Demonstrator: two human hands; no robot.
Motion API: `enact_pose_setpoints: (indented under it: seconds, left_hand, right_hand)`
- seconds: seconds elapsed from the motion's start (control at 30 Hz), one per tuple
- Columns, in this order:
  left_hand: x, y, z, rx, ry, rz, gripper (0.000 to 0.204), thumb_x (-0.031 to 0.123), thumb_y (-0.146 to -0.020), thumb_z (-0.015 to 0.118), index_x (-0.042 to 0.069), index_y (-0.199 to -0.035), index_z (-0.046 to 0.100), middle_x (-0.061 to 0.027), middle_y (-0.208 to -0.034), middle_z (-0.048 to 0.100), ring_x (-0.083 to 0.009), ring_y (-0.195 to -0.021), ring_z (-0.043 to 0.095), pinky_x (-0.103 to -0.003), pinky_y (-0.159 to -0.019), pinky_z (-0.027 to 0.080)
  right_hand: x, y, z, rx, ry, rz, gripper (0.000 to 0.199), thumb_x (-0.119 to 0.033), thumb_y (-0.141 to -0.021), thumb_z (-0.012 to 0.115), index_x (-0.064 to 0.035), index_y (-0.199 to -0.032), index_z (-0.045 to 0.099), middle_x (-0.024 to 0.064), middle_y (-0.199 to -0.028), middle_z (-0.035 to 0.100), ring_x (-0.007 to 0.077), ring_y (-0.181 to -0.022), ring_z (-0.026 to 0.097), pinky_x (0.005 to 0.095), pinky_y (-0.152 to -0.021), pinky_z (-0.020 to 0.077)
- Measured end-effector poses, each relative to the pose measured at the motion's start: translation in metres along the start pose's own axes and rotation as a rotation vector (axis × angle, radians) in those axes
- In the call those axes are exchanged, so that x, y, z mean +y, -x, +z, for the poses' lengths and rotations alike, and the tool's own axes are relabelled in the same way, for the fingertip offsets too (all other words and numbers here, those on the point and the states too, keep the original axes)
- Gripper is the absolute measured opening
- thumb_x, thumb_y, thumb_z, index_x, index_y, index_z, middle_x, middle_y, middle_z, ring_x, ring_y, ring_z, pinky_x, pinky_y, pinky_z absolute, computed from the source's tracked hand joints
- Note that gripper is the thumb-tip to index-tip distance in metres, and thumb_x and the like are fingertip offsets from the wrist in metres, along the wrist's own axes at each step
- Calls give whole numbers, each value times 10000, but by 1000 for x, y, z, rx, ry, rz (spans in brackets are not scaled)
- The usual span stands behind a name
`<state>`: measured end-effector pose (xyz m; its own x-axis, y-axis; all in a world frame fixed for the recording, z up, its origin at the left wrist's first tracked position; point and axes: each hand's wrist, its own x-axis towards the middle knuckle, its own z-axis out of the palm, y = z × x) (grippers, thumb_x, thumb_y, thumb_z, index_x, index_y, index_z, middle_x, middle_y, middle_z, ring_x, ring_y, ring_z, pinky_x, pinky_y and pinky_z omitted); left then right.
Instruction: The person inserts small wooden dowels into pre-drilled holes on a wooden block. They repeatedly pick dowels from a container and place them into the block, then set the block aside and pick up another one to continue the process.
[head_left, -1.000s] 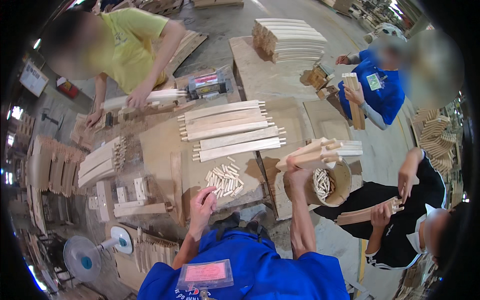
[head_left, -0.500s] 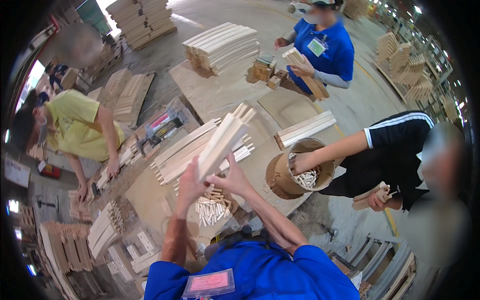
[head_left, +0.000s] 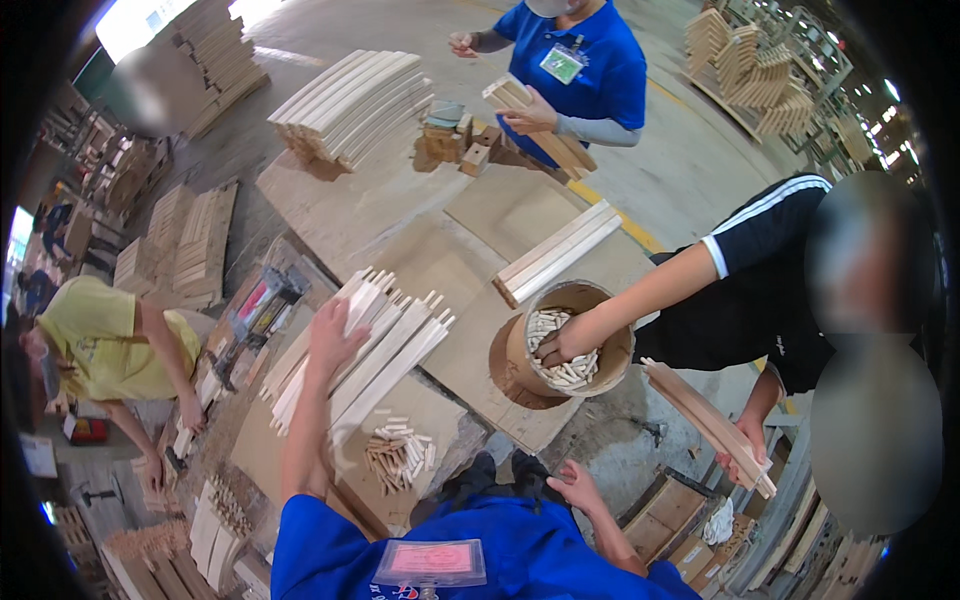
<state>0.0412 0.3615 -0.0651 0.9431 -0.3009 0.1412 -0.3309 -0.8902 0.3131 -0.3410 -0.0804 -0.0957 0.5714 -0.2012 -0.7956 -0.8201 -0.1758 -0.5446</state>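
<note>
My left hand rests on a pile of pale wooden slats with round dowel ends, lying on the table in front of me. Its fingers look spread over the upper slats rather than wrapped around them. My right hand is near my waist on the right, empty, with its fingers apart. Between the slats and my body lies a heap of short wooden dowels.
A co-worker's hand reaches into a round bucket of dowels; their other hand holds slats. Opposite, a person in blue holds wooden pieces. Stacked curved slats stand far left. A person in yellow works at left.
The wooden slats I held up in both hands are down on the pile. My left hand stays on them; my right has drawn back to my waist. The view has shifted.
</note>
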Motion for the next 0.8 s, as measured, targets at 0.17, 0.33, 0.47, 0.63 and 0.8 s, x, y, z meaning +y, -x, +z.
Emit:
enact_pose_setpoints:
  seconds: [0.17, 0.33, 0.47, 0.63, 0.8]
  left_hand:
    - [155, -120, 100, -20, 500, 161, 637, 371, -902, 747, 38, -1417, 575, -242, -1390, 603, -396, -1308, 557, -479, -1125, 430]
    - [237, -189, 143, -305, 581, 178, 761, 448, -833, 779, 43, -1439, 559, -242, -1402, 601, -406, -1302, 560, -471, -1113, 443]
    - [241, -205, 157, -566, 566, 181, 918, 485, -741, 811, 51, -1489, 503, -249, -1380, 613, -419, -1274, 579, -464, -1081, 474]
    - [241, -220, 152, -503, 392, 180, 947, 391, -678, 809, 60, -1502, 479, -238, -1267, 678, -412, -1170, 649, -455, -1031, 519]
    - [250, -207, 134, -601, 407, 46, 818, 304, -665, 844, 36, -1393, 585, -239, -1207, 708, -383, -1100, 689, -440, -995, 541]
  right_hand:
    - [42, 12, -3, 165, -116, 149, 912, -313, -838, 858, 11, -1554, 395, 212, -1409, 604, 304, -1225, 637, 422, -1019, 528]
    - [98, 23, -18, 374, -214, 138, 855, -301, -849, 860, 23, -1521, 443, 166, -1251, 677, 262, -1093, 676, 396, -941, 544]
    - [145, 65, 3, 466, -510, 388, 794, -279, -864, 855, 24, -1488, 468, 144, -1176, 685, 232, -940, 693, 393, -801, 561]
    - [187, 99, 9, 526, -646, 526, 709, -239, -883, 838, 25, -1441, 487, 152, -1139, 690, 247, -799, 689, 387, -628, 548]
    - [193, 89, 15, 554, -670, 528, 667, -214, -886, 827, 24, -1425, 514, 172, -1116, 702, 296, -837, 698, 405, -678, 567]
